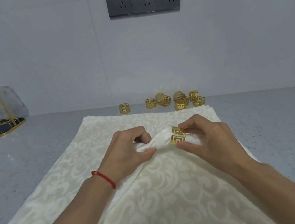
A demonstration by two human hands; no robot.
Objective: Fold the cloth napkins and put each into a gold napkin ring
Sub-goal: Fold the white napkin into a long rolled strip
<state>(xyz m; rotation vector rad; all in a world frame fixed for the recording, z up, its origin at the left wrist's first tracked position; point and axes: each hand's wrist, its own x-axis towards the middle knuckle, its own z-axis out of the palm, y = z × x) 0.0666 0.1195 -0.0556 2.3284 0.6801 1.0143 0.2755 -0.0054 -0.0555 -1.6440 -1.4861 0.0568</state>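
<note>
Two hands: left hand (127,150) pinches napkin (159,141), right hand (207,139) fingers pinch gold ring (178,135); no writing.

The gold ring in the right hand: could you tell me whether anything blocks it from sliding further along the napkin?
Nothing visible does. The gold ring, pinched by the right hand, already sits around the rolled napkin; the left hand grips the napkin further along, apart from the ring.

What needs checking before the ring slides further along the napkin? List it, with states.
1. Right hand pinches ring: ok.
2. Left hand grips napkin left of the ring: ok.
3. Napkin is inside the ring, cloth showing on both sides: ok.
4. Ring centred on napkin: cannot tell, hands hide the ends.
5. Fold neat inside ring: cannot tell.
6. Spare rings at the back, apart from the hands: ok.
</note>
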